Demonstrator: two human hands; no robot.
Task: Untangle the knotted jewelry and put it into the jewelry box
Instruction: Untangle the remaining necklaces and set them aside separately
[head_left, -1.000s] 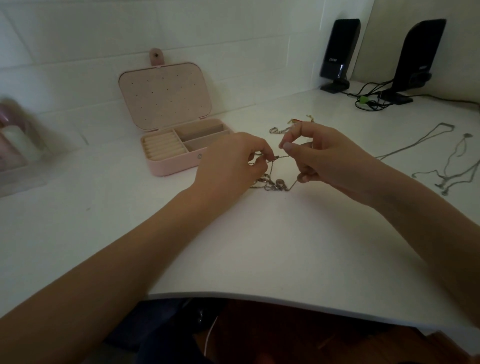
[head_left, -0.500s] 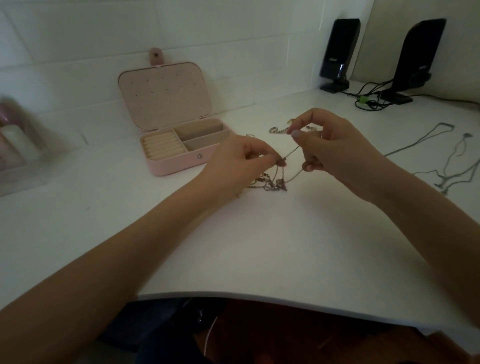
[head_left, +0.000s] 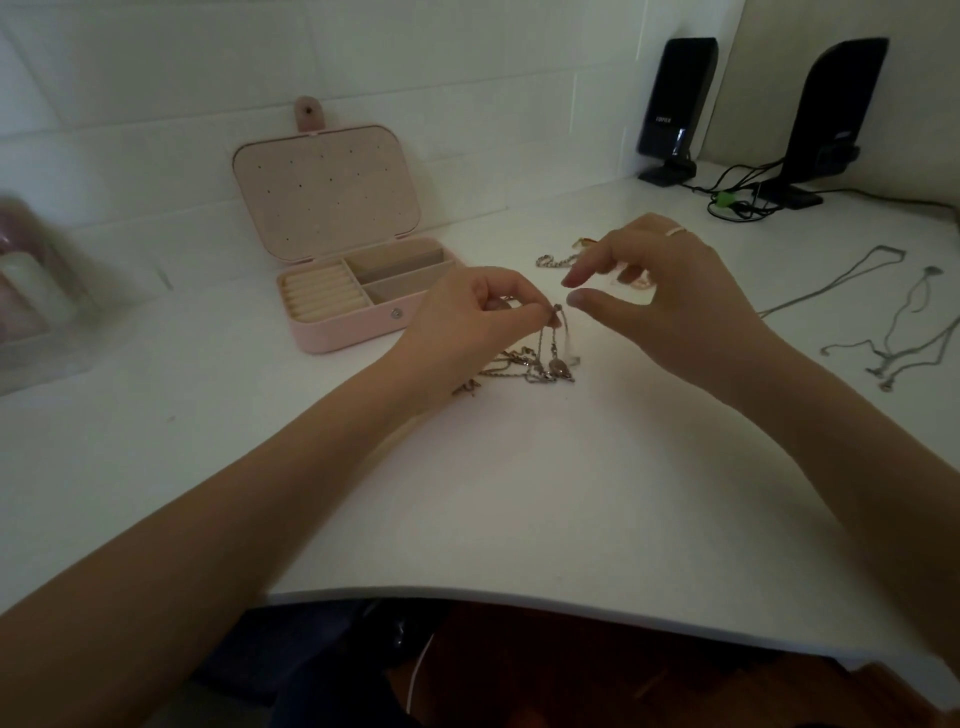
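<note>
So the right hand (head_left: 670, 306) has just let go. Half a second ago its thumb and forefinger were pinching the chain and pulling a strand taut up and away from the left hand; now the thumb and index finger are spread apart with a clear gap, holding nothing, hovering just beside the spot where the left hand is working. The taut strand is gone and the chain hangs slack.

The left hand (head_left: 478, 317) hasn't moved much. It pinches the top of the knotted jewelry (head_left: 540, 364) between thumb and fingertips, lifted a little, with 2 or so strands dropping down to the tangled clump and a small oval pendant lying on the white table (head_left: 519, 493).

My read: that pull didn't free anything and the right hand is resetting for a fresh grab, probably on a different loop near the pinch point. The knot looks as bunched as ever, so the untangling part isn't done.

The pink jewelry box (head_left: 337, 306) sits open just left of the left hand, its compartments looking bare from here. Another chain (head_left: 558, 260) lies behind the hands, and a few thin necklaces (head_left: 893, 332) are spread out well off to the right.
</note>
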